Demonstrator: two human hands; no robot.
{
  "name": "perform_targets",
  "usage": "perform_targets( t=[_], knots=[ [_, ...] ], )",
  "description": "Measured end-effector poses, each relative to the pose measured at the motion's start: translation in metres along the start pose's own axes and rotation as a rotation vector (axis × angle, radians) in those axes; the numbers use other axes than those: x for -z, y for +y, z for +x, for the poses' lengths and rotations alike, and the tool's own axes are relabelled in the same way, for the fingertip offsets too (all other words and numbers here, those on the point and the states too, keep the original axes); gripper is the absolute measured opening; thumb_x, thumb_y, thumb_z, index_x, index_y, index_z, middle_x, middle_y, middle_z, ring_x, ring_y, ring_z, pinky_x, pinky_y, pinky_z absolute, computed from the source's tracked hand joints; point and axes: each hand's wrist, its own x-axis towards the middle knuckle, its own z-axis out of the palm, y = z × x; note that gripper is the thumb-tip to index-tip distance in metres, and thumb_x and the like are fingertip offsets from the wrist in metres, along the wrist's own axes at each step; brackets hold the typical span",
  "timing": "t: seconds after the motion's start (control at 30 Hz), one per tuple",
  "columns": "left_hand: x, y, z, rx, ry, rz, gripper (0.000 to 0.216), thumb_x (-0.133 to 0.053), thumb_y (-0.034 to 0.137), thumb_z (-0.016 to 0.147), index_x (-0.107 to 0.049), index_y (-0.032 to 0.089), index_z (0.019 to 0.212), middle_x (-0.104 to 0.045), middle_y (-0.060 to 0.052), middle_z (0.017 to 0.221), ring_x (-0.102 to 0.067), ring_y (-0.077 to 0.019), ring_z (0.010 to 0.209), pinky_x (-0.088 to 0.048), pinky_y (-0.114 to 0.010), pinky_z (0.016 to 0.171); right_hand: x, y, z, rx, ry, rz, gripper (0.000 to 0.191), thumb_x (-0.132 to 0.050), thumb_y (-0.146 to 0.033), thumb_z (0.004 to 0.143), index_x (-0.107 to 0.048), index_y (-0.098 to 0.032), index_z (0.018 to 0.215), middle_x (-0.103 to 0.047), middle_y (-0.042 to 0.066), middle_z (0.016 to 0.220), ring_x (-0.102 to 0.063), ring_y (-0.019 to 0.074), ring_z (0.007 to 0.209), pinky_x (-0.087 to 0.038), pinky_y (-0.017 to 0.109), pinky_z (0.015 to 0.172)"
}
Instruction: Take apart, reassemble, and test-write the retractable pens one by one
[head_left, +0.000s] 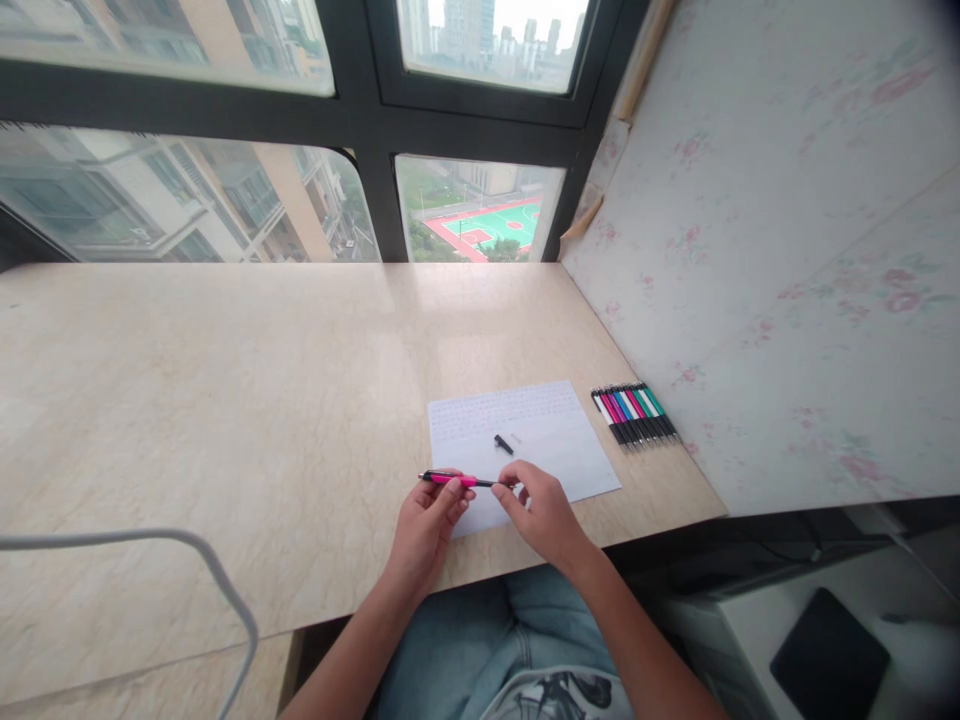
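My left hand (pixel 426 520) is closed around the pink barrel of a ballpoint pen (pixel 450 480), held level just above the paper. A thin dark refill (pixel 484 483) sticks out of the barrel's right end. The fingertips of my right hand (pixel 541 510) pinch the far end of that refill and partly hide it. Beyond the hands, a short black pen part (pixel 504 444) lies on the white sheet of paper (pixel 502 405). Beside it is a tiny thin piece (pixel 517 438), too small to make out clearly.
Several pens (pixel 634 415) with coloured barrels lie in a neat row right of the paper, near the papered wall (pixel 765 300). A grey tube (pixel 187 538) curves over the left front of the marble-look counter (pixel 225 400). Windows (pixel 480 210) stand behind it.
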Motion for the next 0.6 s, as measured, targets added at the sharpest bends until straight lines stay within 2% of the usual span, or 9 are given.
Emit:
perform_targets(
  t=[0.13, 0.2, 0.33, 0.4, 0.5, 0.6],
  knots=[
    [-0.0013, 0.0006, -0.0014, 0.008, -0.005, 0.013, 0.023, -0.079, 0.025, 0.072, -0.069, 0.015, 0.090, -0.072, -0.004, 0.084, -0.066, -0.0109, 0.073, -0.052, -0.020, 0.070, -0.0005, 0.0004, -0.0003, -0.010, -0.024, -0.036, 0.043, -0.039, -0.036, 0.099, -0.055, -0.020, 0.061, -0.058, -0.001, 0.057, -0.055, 0.0136, 0.056, -0.039, 0.025, 0.059],
    [-0.0014, 0.0007, -0.0020, 0.005, -0.011, 0.014, 0.022, -0.079, 0.024, 0.072, -0.069, 0.015, 0.090, -0.072, -0.004, 0.084, -0.066, -0.0109, 0.073, -0.052, -0.020, 0.070, -0.0002, 0.0002, -0.0004, -0.034, -0.016, -0.010, 0.039, -0.042, -0.037, 0.098, -0.057, -0.020, 0.065, -0.059, -0.001, 0.059, -0.056, 0.0136, 0.057, -0.040, 0.025, 0.058],
    [-0.0005, -0.0002, -0.0018, -0.006, -0.020, 0.007, 0.023, -0.078, 0.025, 0.073, -0.069, 0.015, 0.092, -0.073, -0.006, 0.089, -0.066, -0.0116, 0.075, -0.052, -0.021, 0.073, -0.0005, -0.0001, -0.0001, -0.024, 0.031, 0.041, 0.016, -0.054, -0.034, 0.091, -0.060, -0.020, 0.085, -0.065, 0.002, 0.079, -0.060, 0.0156, 0.070, -0.042, 0.023, 0.057],
    [-0.0002, -0.0007, -0.0015, -0.008, -0.018, 0.010, 0.023, -0.078, 0.026, 0.073, -0.069, 0.015, 0.091, -0.072, -0.005, 0.088, -0.066, -0.0114, 0.075, -0.052, -0.021, 0.072, -0.0008, 0.0000, 0.0002, -0.010, 0.027, 0.019, 0.019, -0.053, -0.033, 0.092, -0.059, -0.020, 0.079, -0.064, 0.001, 0.074, -0.058, 0.0150, 0.067, -0.041, 0.024, 0.058],
    [-0.0006, -0.0010, -0.0015, 0.000, -0.005, 0.017, 0.023, -0.078, 0.027, 0.073, -0.069, 0.015, 0.090, -0.071, -0.003, 0.082, -0.066, -0.0106, 0.073, -0.051, -0.019, 0.070, -0.0004, 0.0003, 0.0003, -0.015, -0.001, -0.014, 0.034, -0.046, -0.034, 0.096, -0.057, -0.020, 0.068, -0.059, -0.001, 0.062, -0.055, 0.0134, 0.059, -0.039, 0.024, 0.059],
    [-0.0014, -0.0009, -0.0017, 0.009, -0.007, 0.019, 0.024, -0.079, 0.026, 0.072, -0.069, 0.014, 0.091, -0.071, -0.003, 0.083, -0.066, -0.0108, 0.072, -0.051, -0.020, 0.069, 0.0009, 0.0004, 0.0000, -0.030, 0.006, 0.013, 0.038, -0.042, -0.035, 0.098, -0.057, -0.020, 0.067, -0.060, -0.001, 0.061, -0.056, 0.0132, 0.059, -0.039, 0.024, 0.059]
  ],
)
